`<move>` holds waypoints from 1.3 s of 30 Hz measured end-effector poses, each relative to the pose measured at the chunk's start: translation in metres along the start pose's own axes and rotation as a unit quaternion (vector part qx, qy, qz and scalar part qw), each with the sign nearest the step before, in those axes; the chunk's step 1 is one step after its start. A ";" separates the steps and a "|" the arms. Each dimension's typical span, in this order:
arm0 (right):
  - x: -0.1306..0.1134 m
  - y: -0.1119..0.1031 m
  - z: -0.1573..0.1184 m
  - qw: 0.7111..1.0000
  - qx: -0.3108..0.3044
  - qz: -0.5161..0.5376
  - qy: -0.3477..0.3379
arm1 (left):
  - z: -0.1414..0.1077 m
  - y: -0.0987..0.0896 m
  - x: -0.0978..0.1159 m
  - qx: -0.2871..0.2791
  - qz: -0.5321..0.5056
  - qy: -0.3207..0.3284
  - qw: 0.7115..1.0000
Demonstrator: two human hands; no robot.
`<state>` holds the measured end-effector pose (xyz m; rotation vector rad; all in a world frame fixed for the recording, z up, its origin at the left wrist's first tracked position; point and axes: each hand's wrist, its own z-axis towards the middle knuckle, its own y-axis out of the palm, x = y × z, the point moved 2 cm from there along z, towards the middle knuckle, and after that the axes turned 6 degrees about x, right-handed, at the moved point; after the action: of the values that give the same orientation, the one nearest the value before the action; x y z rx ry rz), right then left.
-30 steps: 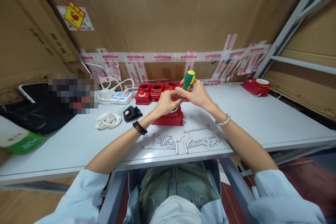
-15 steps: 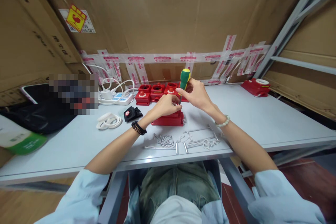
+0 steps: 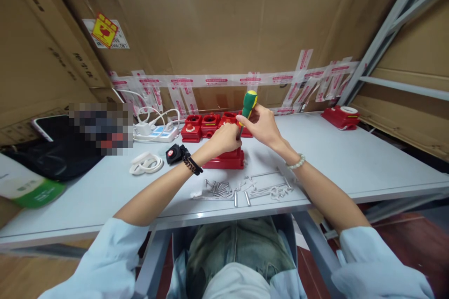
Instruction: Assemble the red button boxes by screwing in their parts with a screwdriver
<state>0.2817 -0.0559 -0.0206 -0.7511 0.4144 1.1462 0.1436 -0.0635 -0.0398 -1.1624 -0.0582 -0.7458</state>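
Note:
My right hand (image 3: 264, 124) is closed around the green and yellow handle of a screwdriver (image 3: 249, 102), which is tilted slightly with its shaft pointing down. Beside the lower shaft my left hand (image 3: 226, 139) is curled shut over a red box-shaped housing (image 3: 223, 163). Its fingertips and whatever they pinch are hidden, as is the screwdriver's tip. In front of the housing lie a pile of silver screws (image 3: 220, 189) and thin metal rods with short cross heads (image 3: 236, 198), with small chains (image 3: 277, 191) to their right.
Several red housings (image 3: 191, 133) stand behind my hands, and another red housing (image 3: 339, 117) is at the far right. Left of them are a power strip (image 3: 163, 134), a black part with a red button (image 3: 174, 154) and a coiled white cable (image 3: 146, 163). Cardboard (image 3: 217, 23) walls the back.
My left hand has turned over and closed further by the shaft, its fingers now hidden. The screwdriver leans a little more to the right, still in my right hand.

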 end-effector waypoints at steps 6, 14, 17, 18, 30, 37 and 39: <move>0.001 -0.003 0.002 0.998 0.053 0.032 -0.003 | -0.001 0.002 -0.003 0.005 0.016 -0.007 1.000; 0.004 -0.013 0.008 0.992 0.111 0.058 -0.022 | -0.008 -0.022 0.008 0.060 -0.026 -0.026 0.997; 0.006 -0.015 0.009 0.989 0.128 0.066 -0.023 | -0.035 -0.036 0.013 0.039 -0.043 -0.011 0.998; 0.007 -0.014 0.009 0.989 0.127 0.068 -0.023 | -0.047 -0.039 0.015 0.023 -0.059 -0.002 0.998; -0.002 -0.008 0.002 0.992 0.086 0.090 -0.025 | -0.132 -0.024 -0.006 -0.113 -0.106 0.016 0.988; -0.003 -0.009 0.002 0.992 0.086 0.084 -0.025 | -0.132 -0.045 -0.029 0.022 -0.067 0.027 0.997; -0.005 -0.008 0.001 0.991 0.092 0.090 -0.027 | -0.127 -0.049 -0.048 0.058 -0.031 -0.003 0.998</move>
<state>0.2872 -0.0598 -0.0141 -0.5278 0.5421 1.2746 0.0377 -0.1562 -0.0739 -1.0556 -0.1406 -0.7843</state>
